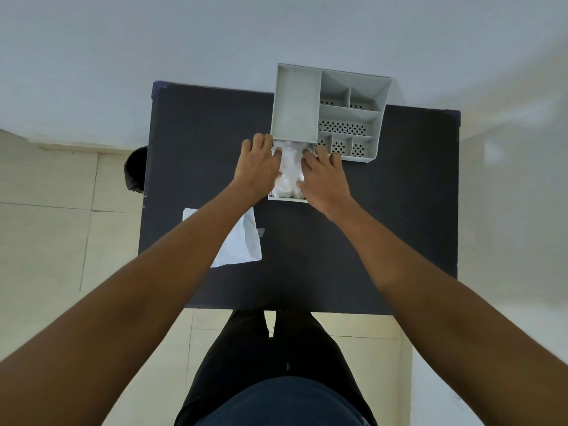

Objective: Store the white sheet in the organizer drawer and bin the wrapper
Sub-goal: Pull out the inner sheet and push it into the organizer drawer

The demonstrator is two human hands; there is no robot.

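White sheet (pixel 289 172): centre frame, in the pulled-out organizer drawer (pixel 287 198). Left hand (pixel 257 167), right hand (pixel 325 179): fingers spread flat, pressing it down, likely to seat it. Wrapper (pixel 242 241): lower left, unbinned.

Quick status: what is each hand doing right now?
Left hand: open, fingers spread, pressing the white sheet into the pulled-out drawer.
Right hand: open, pressing the same sheet; nothing gripped.

A dark charcoal rectangular table (pixel 399 210) stood against a plain pale grey-blue wall (pixel 184 41). Large cream floor tiles (pixel 46 241) with thin dark grout lines lay around it, under soft, even light.
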